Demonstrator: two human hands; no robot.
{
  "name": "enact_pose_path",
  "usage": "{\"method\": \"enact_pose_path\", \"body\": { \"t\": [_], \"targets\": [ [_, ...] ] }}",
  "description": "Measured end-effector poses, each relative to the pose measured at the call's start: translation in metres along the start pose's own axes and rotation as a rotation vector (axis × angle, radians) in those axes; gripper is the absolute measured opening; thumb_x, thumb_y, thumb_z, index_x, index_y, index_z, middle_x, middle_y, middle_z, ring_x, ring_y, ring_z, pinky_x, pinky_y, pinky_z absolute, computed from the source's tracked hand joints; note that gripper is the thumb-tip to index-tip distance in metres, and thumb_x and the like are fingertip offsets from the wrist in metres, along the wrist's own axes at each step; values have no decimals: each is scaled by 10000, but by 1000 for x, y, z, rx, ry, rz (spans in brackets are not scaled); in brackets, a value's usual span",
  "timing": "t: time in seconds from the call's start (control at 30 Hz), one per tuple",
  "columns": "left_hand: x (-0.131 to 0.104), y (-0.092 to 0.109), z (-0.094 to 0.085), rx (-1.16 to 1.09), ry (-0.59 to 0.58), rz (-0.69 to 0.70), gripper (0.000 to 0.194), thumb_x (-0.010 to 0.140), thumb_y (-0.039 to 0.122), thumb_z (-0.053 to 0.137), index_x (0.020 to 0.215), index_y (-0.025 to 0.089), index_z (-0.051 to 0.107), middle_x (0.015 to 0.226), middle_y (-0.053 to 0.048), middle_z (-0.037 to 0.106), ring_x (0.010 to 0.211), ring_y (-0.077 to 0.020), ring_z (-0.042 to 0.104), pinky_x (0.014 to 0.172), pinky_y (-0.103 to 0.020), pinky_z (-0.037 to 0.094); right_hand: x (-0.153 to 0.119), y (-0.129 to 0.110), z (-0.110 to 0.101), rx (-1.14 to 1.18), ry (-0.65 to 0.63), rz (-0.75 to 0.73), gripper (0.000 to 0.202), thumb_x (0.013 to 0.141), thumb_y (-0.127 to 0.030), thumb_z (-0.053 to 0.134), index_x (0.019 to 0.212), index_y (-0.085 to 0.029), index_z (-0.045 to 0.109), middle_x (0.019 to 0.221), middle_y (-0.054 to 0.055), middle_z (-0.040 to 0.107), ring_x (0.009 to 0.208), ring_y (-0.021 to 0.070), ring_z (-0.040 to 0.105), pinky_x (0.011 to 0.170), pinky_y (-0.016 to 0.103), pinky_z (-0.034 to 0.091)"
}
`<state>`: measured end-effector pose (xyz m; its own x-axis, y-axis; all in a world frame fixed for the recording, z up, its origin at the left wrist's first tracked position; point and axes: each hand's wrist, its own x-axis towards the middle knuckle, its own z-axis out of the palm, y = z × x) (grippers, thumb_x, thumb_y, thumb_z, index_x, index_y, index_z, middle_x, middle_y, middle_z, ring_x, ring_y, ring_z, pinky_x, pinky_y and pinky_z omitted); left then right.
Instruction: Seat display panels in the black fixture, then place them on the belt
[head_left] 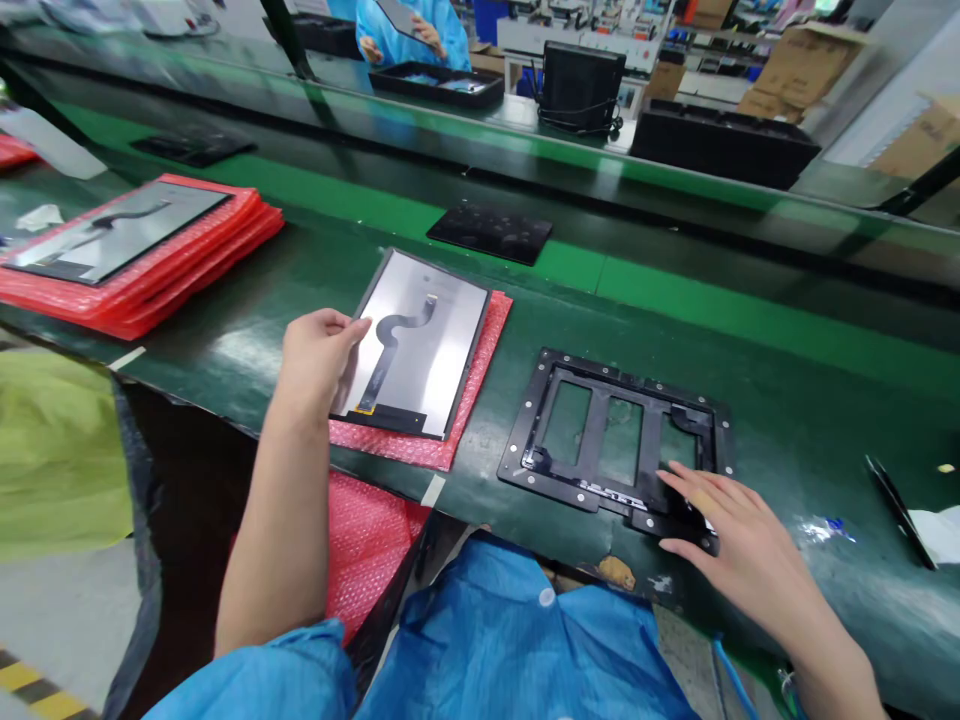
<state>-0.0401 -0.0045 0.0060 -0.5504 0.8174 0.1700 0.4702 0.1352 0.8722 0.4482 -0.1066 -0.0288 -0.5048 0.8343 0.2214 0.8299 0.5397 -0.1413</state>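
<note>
My left hand [319, 355] pinches the left edge of a silvery display panel [435, 360], which has a curved dark ribbon cable on its back. The panel lies over a red bubble-wrap sheet [480, 370], tilted slightly at its left side. To the right, a black frame fixture [536, 400] with screws along its rim and three rectangular openings rests on the green bench. My right hand [724, 515] is over the fixture's lower right corner, fingers spread and apart from the thumb; a glossy dark part shows beneath them.
Panels on red bubble-wrap sheets [247, 225] are stacked at the left. A dark glass plate [491, 232] lies behind the panel. Black tweezers [900, 510] lie at the far right. Across the bench, a person in blue [450, 35] handles a panel above a black tray [480, 95].
</note>
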Motion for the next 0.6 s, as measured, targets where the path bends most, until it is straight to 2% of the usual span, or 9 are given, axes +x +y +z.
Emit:
{"method": "enact_pose_path", "body": {
  "t": [0.07,0.17,0.27,0.37,0.47,0.53,0.6],
  "targets": [
    [-10,13,-9,-139,35,-59,272,822,319,664,717,198,444,519,83,466,530,-110,497,567,-266,414,8,-11,-7,46,91,43,487,946,-387,570,1419,-273,549,1366,88,663,1160,285,659,976,477,526],
    [-34,38,-8,-420,43,-125,242,727,251,722,836,190,514,625,69,625,551,-97,569,561,-253,470,28,-40,-17,147,270,17,526,959,-299,592,1474,-265,489,1347,106,673,1157,266,668,977,449,534],
    [-63,59,12,-618,-154,-177,383,617,176,752,971,185,605,788,6,727,611,-120,646,570,-236,540,54,-72,-18,201,394,-150,569,948,-227,616,1495,-239,461,1336,136,677,1205,248,657,979,419,544],
    [-90,72,41,-693,-391,-243,480,621,207,793,1071,176,629,917,-34,750,693,-152,695,569,-221,558,78,-95,-12,154,412,-356,476,962,-165,570,1435,-196,531,1342,123,675,1296,209,603,1037,379,515],
    [-110,83,63,-702,-513,-264,498,668,241,796,1129,174,620,961,-55,749,739,-179,716,542,-216,550,93,-97,-7,84,462,-452,380,964,-104,533,1328,-161,623,1276,104,714,1257,180,630,1051,347,505],
    [-120,93,70,-731,-583,-241,464,717,261,779,1145,181,622,1018,-69,744,784,-196,728,533,-220,557,96,-90,-11,68,520,-451,349,950,-81,547,1277,-144,650,1223,109,738,1202,185,665,994,328,543],
    [-125,105,71,-778,-675,-202,457,764,291,755,1192,201,623,1104,-82,732,873,-231,740,524,-235,573,94,-79,-20,118,543,-404,350,933,-68,564,1248,-181,667,1194,82,753,1150,193,695,925,321,585]
  ]
}}
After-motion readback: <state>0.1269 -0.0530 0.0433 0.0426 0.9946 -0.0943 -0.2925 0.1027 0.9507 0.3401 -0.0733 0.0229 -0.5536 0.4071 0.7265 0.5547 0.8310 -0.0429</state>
